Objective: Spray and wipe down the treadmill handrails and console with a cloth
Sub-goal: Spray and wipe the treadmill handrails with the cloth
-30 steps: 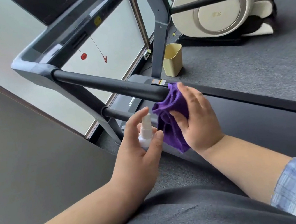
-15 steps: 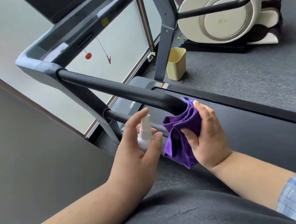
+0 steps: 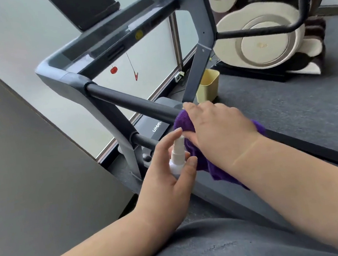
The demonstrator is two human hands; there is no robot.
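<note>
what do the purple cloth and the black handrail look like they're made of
Purple cloth: looks like soft microfibre or terry, given its fuzzy nap and limp folds under the right hand. Black handrail: probably a foam or rubber sleeve, matte with only a dull sheen; the core is hidden.

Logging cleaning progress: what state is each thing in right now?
Purple cloth: bunched, pressed on the handrail by the right hand.
Spray bottle: upright, held by the left hand.
Near handrail: under the cloth at its end.
Yellow bin: upright on the floor.
</note>
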